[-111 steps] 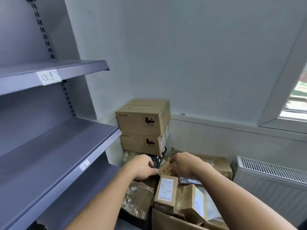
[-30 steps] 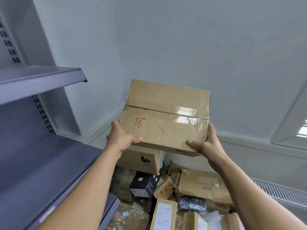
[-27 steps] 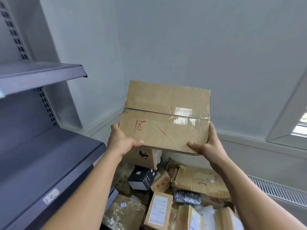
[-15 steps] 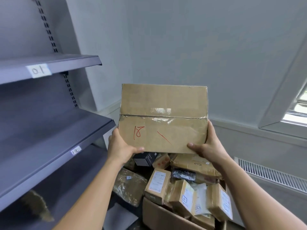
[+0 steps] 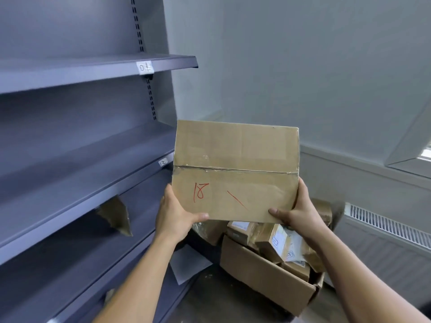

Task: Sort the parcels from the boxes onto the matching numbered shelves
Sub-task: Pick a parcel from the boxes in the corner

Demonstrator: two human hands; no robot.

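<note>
Swung left toward the shelving since half a second ago, carrying the parcel (image 5: pixel 235 171) along in the same two-handed grip and hiding the small black box seen beneath it before. Rectangular, brown corrugated cardboard, flat-faced and slightly scuffed; sealed along the centre seam with clear glossy tape, wrinkled toward the right end. Marked "18" in red pen at the lower left of the near flap, with a slanted red stroke beside it. Held up in the air, top face tilted toward the camera, just off the right end of the shelf unit and above the open carton. Gripped at the near left corner by the left hand (image 5: pixel 173 217), thumb laid flat over the top edge, fingers curled out of sight underneath. Gripped at the near right corner by the right hand (image 5: pixel 300 213) likewise, thumb on top, palm against the side wall. Below and to the right, an open cardboard carton (image 5: pixel 263 273) on the floor, crammed with small taped parcels (image 5: pixel 272 238) bearing white labels. To the left, smooth grey metal shelves (image 5: pixel 77 159) on slotted uprights, with a blurred white tag (image 5: pixel 145 67) starting with "0" and another reading "12" (image 5: pixel 163 162) on the front lips. On a lower shelf, a crumpled brown wrapped package (image 5: pixel 116 215). At far right, a white ribbed radiator (image 5: pixel 387 227) below a window frame (image 5: pixel 410 157).
</note>
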